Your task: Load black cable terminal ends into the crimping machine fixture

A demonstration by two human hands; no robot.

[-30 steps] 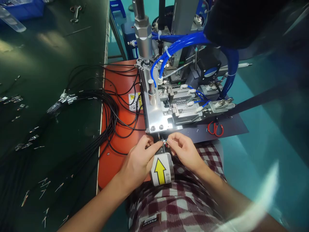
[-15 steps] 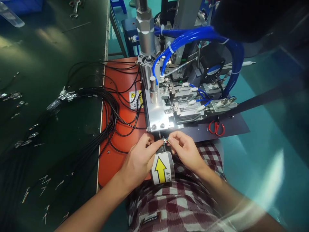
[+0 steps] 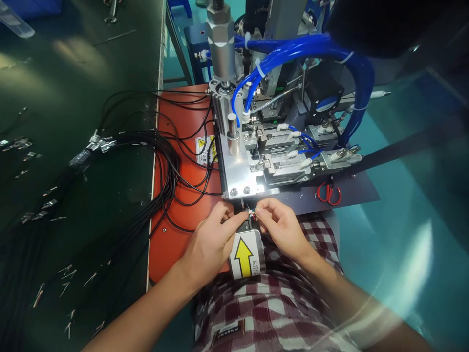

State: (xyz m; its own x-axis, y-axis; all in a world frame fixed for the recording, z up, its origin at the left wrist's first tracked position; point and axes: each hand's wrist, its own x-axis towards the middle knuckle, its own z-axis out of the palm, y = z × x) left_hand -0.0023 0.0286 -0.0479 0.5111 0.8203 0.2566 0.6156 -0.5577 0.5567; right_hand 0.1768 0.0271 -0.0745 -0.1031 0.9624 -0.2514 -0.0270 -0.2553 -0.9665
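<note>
Thin coloured wires [image 3: 251, 213] with a small shiny end lie between my two hands, at the front edge of the metal machine [image 3: 238, 178]. My right hand [image 3: 280, 226] pinches these wires between thumb and forefinger. From the left, my left hand [image 3: 216, 232] reaches in with its thumb stretched to the wire ends and its fingers curled; whether it grips anything is hidden. Below my fingertips sits a rounded white part bearing a yellow arrow [image 3: 244, 256]. The exact form of the wire ends is too small to make out.
Black cables [image 3: 170, 171] loop over the orange base plate [image 3: 161, 254] onto the dark table [image 3: 110, 205] at left. Red-handled scissors [image 3: 329, 194] lie right of my hands. Thick blue tubes [image 3: 293, 46] arch over the machine. A wrench [image 3: 111, 12] lies at the far left.
Both hands keep almost the same place and hold at the wires. The view has shifted very slightly.
</note>
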